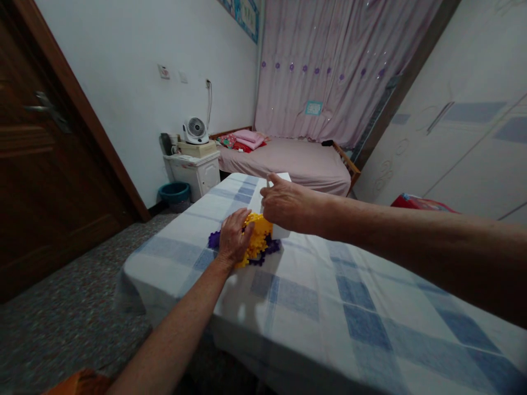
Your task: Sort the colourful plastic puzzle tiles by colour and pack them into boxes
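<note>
My left hand [235, 236] lies palm down on a small heap of toothed plastic pieces, its fingers stretched out and fairly flat. Yellow pieces [259, 241] show beside its thumb, and purple pieces [270, 245] stick out to the right and left. Just above and right of the heap, my right hand [282, 204] has its fingers curled at a white box-like object [281, 232]. Part of that object shows above the knuckles and part below; my hand and wrist hide its middle.
A blue-and-white checked cloth [288, 299] covers the table. Beyond stands a bed [288, 159] with folded bedding. At the left are a white cabinet [208, 175] with a fan [195, 129], a teal bin [175, 192] and a wooden door [33, 153]. A red item [424, 203] stands right.
</note>
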Demonstrator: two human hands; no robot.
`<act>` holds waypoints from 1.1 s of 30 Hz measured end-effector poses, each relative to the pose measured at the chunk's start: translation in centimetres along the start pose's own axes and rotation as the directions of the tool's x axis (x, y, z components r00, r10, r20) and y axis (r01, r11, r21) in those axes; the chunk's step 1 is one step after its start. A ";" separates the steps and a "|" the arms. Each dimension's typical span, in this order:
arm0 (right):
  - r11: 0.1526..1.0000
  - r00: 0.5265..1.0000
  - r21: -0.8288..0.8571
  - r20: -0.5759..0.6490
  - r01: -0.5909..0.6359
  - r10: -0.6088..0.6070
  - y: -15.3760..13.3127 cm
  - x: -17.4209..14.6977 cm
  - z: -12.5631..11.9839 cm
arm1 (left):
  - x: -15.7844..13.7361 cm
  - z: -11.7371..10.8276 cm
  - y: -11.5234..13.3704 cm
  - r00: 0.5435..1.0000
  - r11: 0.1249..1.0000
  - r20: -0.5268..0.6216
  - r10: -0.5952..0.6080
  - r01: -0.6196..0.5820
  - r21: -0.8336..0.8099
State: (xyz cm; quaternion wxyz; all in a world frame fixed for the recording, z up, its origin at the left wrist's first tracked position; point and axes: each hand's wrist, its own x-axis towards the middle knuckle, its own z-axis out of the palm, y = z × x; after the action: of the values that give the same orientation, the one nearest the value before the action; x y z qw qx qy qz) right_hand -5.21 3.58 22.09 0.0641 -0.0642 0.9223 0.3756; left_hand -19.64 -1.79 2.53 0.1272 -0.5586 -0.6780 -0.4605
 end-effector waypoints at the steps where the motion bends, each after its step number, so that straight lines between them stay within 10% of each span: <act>1: 1.000 1.000 -0.001 0.009 0.006 -0.006 0.0 -0.1 0.2 | 0.0 0.0 0.0 1.000 1.000 0.013 -0.010 0.009 0.011; 33: 0.952 0.933 0.174 -0.219 -0.250 0.285 -2.8 -10.9 2.9 | 0.2 0.4 -0.6 0.999 0.998 0.027 -0.045 0.044 0.038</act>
State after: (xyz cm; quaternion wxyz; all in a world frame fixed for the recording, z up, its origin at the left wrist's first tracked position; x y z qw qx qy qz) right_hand 6.15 4.37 19.91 -0.0959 0.0218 0.9480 0.3028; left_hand -20.08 -1.38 2.16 0.1179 -0.5472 -0.7005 -0.4426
